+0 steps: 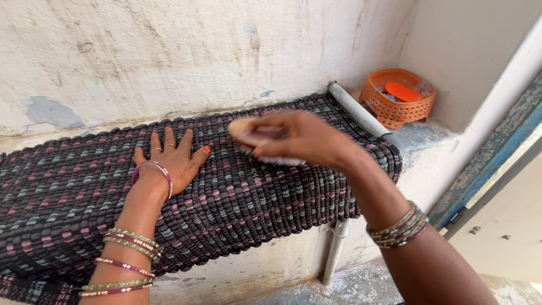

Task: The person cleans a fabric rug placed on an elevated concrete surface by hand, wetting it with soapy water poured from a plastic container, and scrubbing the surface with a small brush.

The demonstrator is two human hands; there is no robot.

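An orange plastic basket point(398, 97) sits in the ledge corner — a white pipe point(355, 108) lies just beside it.

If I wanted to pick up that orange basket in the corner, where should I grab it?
Probably by the rim of the orange basket, coming down from above. It sits upright on the ledge, tucked into the wall corner, so its back and far side are shut in. The open top faces up, and the near rim is free. Its slotted sides flare outward, so fingers hooked over the edge should hold better than squeezing the sides.
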